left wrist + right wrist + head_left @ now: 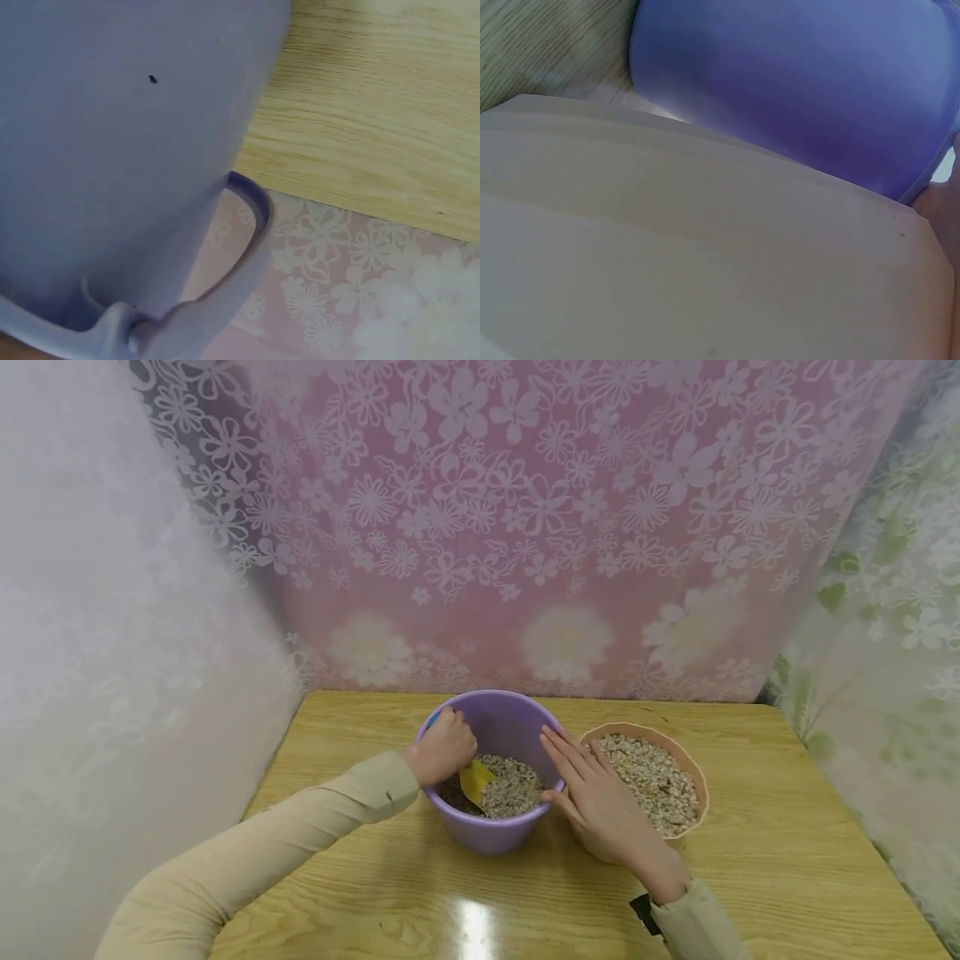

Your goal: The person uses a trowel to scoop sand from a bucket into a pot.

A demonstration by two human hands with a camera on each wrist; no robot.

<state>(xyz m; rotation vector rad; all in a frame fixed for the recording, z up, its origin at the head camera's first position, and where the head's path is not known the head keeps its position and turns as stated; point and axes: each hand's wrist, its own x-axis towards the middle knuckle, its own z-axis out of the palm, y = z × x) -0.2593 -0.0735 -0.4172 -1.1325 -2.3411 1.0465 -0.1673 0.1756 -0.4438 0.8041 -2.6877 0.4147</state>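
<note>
A purple bucket (pixel 491 837) stands on the table, with pale gravel (pixel 517 789) and some darker material inside. My left hand (pixel 447 747) reaches over its left rim and grips a small shovel (pixel 475 782) with a yellow blade; a bit of blue shows beside the hand. The blade dips into the gravel. On the bucket's right rim rests my right hand (pixel 603 806), its fingers straight. The left wrist view shows the bucket's outer wall (pixel 135 165) and its handle (pixel 244 262). In the right wrist view, part of that hand (pixel 939 214) shows at the right edge.
Right of the bucket, partly behind my right hand, sits an orange-tan bowl (pixel 703 789) of pale gravel (pixel 652 777). Its wall (pixel 705 247) fills much of the right wrist view. Flowered curtains (pixel 525 527) hang behind the wooden table (pixel 360 877) and at its sides.
</note>
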